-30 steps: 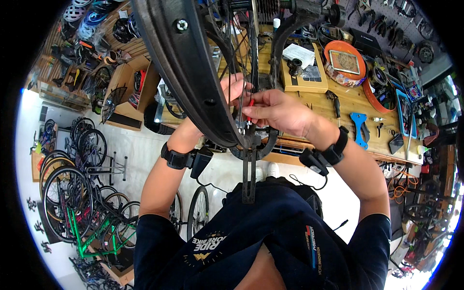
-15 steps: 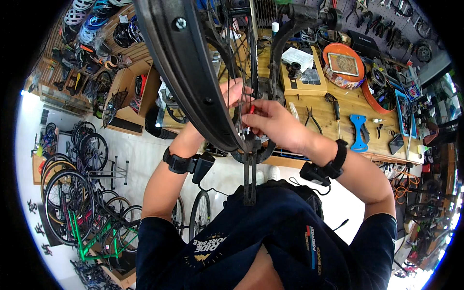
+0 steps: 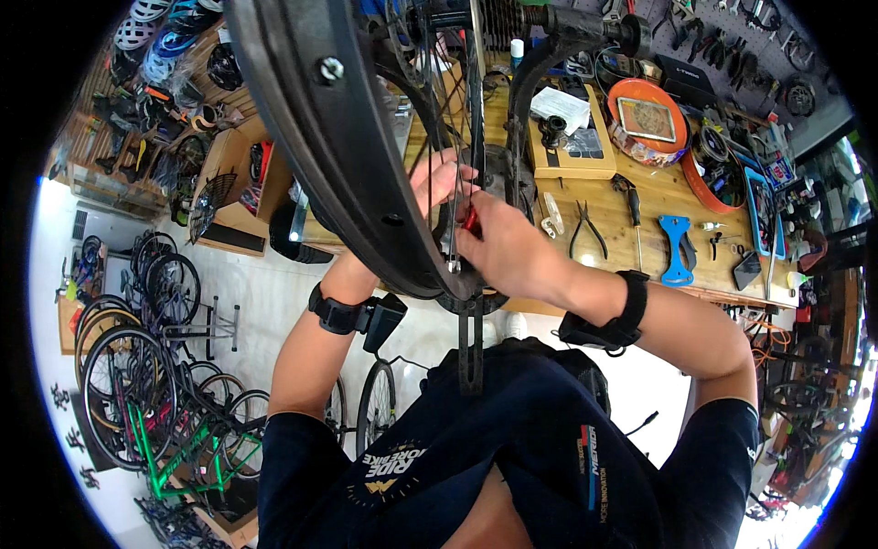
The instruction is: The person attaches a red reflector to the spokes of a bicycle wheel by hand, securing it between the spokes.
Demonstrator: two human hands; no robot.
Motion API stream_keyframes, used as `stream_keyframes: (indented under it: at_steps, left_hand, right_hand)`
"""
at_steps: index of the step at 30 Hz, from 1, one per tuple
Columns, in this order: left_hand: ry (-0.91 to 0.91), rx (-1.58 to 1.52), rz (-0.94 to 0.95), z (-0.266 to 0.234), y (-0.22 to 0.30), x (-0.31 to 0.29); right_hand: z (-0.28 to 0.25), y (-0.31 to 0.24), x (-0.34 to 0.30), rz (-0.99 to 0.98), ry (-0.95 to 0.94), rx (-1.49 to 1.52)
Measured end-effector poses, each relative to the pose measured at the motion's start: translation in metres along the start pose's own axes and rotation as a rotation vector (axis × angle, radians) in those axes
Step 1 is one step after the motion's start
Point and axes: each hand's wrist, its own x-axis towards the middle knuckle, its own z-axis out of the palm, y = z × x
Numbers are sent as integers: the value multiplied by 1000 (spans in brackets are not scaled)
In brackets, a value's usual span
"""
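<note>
A black bicycle wheel rim [image 3: 352,156] with thin spokes stands in a dark metal truing stand [image 3: 523,101] in front of me. My left hand [image 3: 443,179] is partly hidden behind the rim; its fingers are pinched together on a spoke [image 3: 456,206]. From the right, my right hand [image 3: 514,240] reaches in beside it, thumb and fingers closed on a small red tool [image 3: 471,218] against the spokes. Most of that tool is covered by the fingers. A bright metal spoke nipple [image 3: 454,267] shows close to the rim, below the right thumb.
On the wooden workbench [image 3: 631,240] lie black pliers [image 3: 588,231], a screwdriver [image 3: 636,206], a blue tool [image 3: 676,250] and a cardboard box [image 3: 572,165]. An orange round container [image 3: 647,105] stands behind. Several bicycles [image 3: 155,366] are parked at left, below an open carton [image 3: 240,215].
My right hand has turned and its wrist has dropped slightly, still gripping the red tool. My left hand stays at the spokes. The rim appears a little farther left.
</note>
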Motion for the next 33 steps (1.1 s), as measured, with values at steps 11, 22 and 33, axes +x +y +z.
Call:
stream_keyframes:
  at_steps: [11,22,33]
  left_hand:
    - [17,-13,-92,9,15,-8]
    - [-47,1,-99,2,18,-8]
    - [57,11,-78,3,1,-5]
  right_hand:
    - [-32,27,23,208,-563,938]
    - [-35,11,20,216,-570,901]
    - [-18,9,13,408,-151,921]
